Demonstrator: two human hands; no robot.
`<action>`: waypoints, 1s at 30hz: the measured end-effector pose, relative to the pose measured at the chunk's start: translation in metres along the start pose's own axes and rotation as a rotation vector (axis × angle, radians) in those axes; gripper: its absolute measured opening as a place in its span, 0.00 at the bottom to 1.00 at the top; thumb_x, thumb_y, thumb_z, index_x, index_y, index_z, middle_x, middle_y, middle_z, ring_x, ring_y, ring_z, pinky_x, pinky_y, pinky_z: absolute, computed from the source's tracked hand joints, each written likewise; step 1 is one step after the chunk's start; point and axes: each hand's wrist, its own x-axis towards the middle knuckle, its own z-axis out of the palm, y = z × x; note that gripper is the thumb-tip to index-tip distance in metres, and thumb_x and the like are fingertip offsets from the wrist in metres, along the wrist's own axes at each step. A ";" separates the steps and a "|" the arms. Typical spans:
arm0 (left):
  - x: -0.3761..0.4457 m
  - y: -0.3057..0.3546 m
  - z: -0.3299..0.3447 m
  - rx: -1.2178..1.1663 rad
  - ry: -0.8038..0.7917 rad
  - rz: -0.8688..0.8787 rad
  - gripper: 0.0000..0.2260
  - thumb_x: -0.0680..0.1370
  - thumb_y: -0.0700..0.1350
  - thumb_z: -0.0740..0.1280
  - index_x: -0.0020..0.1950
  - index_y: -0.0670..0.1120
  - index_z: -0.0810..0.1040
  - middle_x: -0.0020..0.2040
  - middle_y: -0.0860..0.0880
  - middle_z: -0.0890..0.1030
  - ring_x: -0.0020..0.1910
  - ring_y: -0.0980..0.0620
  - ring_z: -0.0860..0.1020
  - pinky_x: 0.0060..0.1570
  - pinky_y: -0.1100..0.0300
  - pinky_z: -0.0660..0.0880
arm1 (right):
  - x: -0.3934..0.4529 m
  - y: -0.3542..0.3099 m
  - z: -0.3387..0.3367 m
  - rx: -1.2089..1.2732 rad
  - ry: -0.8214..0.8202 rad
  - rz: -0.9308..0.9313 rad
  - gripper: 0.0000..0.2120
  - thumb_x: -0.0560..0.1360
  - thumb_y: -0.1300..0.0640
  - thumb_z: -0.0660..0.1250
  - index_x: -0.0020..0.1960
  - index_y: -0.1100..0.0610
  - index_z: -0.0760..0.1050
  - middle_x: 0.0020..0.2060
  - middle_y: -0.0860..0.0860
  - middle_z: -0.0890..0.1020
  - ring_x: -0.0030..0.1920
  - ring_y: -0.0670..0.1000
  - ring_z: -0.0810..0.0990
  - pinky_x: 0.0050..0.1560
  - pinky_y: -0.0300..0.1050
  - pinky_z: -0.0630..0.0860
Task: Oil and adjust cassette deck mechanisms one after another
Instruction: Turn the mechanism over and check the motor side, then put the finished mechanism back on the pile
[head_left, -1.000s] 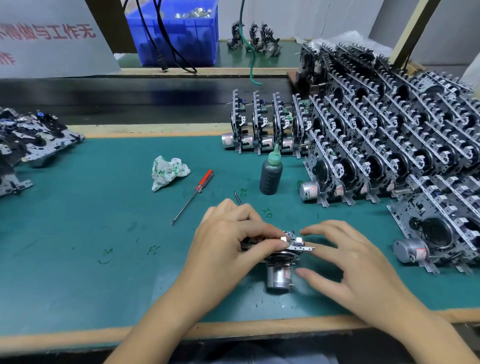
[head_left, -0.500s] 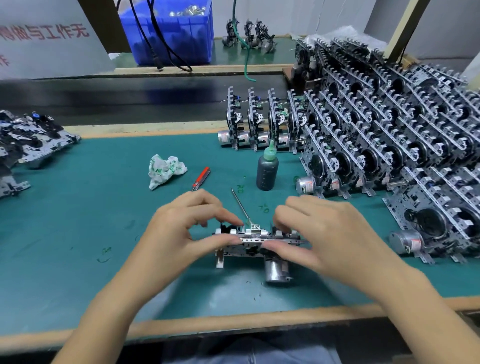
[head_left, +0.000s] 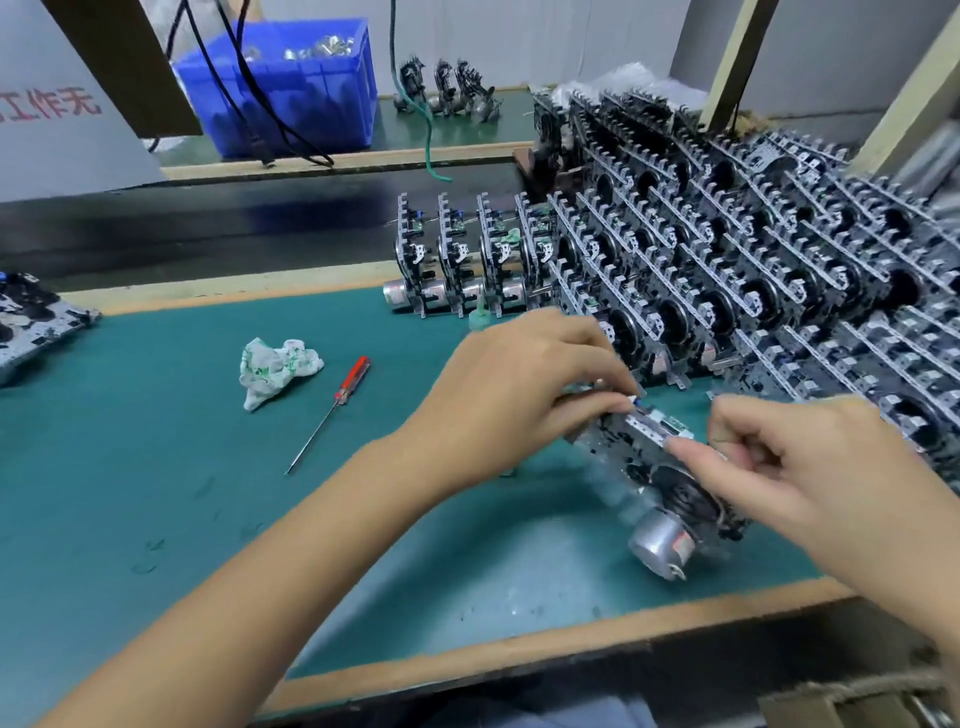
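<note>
Both hands, left hand (head_left: 511, 395) and right hand (head_left: 810, 467), are gripping the cassette mechanism (head_left: 670, 483), its length running from ten toward four o'clock between them.

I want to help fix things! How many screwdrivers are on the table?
1. The screwdriver, with a red handle, lies on the green mat right of the rag. Others may be hidden behind the hands.
</note>
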 end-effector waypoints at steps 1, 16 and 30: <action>0.013 0.004 0.008 -0.003 -0.019 0.014 0.07 0.77 0.50 0.67 0.51 0.51 0.84 0.47 0.53 0.80 0.47 0.54 0.74 0.42 0.53 0.74 | -0.005 0.005 -0.004 -0.037 0.040 0.045 0.18 0.71 0.40 0.58 0.28 0.45 0.56 0.17 0.44 0.57 0.24 0.47 0.66 0.29 0.33 0.63; 0.070 0.014 0.067 -0.073 -0.082 -0.067 0.09 0.80 0.44 0.63 0.56 0.43 0.80 0.56 0.48 0.78 0.52 0.50 0.77 0.53 0.54 0.72 | -0.010 0.031 0.010 -0.280 0.201 0.420 0.21 0.71 0.47 0.64 0.28 0.49 0.55 0.18 0.48 0.63 0.22 0.56 0.64 0.28 0.45 0.60; 0.043 0.008 0.072 0.283 -0.064 0.045 0.23 0.79 0.45 0.61 0.73 0.40 0.64 0.73 0.43 0.64 0.71 0.46 0.61 0.65 0.55 0.60 | 0.011 0.021 0.018 -0.374 0.324 0.418 0.16 0.76 0.46 0.65 0.37 0.56 0.69 0.26 0.50 0.71 0.25 0.55 0.67 0.27 0.42 0.59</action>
